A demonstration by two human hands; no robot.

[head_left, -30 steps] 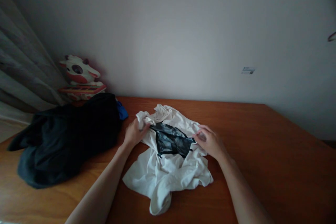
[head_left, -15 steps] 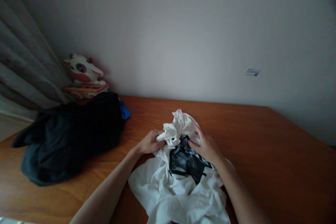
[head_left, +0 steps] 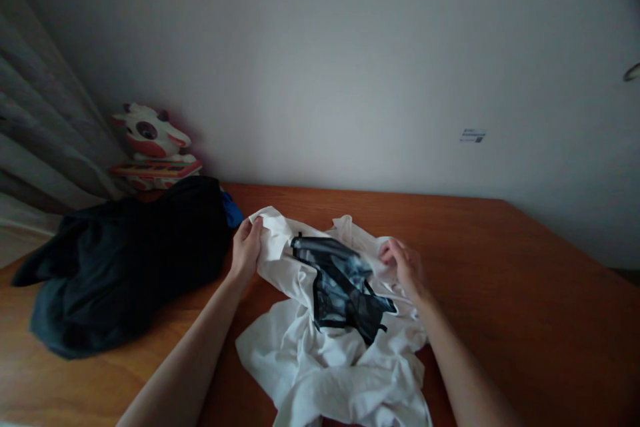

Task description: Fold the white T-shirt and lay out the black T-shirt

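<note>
You are holding a crumpled white T-shirt (head_left: 330, 347) at its far edge with both hands, and it is lying in the middle of the wooden table (head_left: 500, 293), right in front of you. Your left hand (head_left: 246, 250) is gripping the left upper corner, the fingers closed around a bunch of the cloth. Your right hand (head_left: 404, 265) is pinching the fabric on the opposite side, its fingers curled onto the cloth near the top edge.

Between your hands the upper part of the shirt is being held partly spread, but it is far from flat. The dark printed panel (head_left: 345, 283) is showing on the front, buckled and creased, and the lower part is bunching in loose folds toward you, running off the bottom of the view. Judging from this, the spreading is only beginning: no sleeve is laid out, no neat fold is visible, and most of the smoothing is yet to be done.

To your left, a pile of dark clothes (head_left: 125, 267) is resting on the table just beside the shirt, with a blue scrap (head_left: 233, 210) peeking out behind it. A cow toy (head_left: 153, 143) is sitting in the far corner by the curtain (head_left: 45, 133).
</note>
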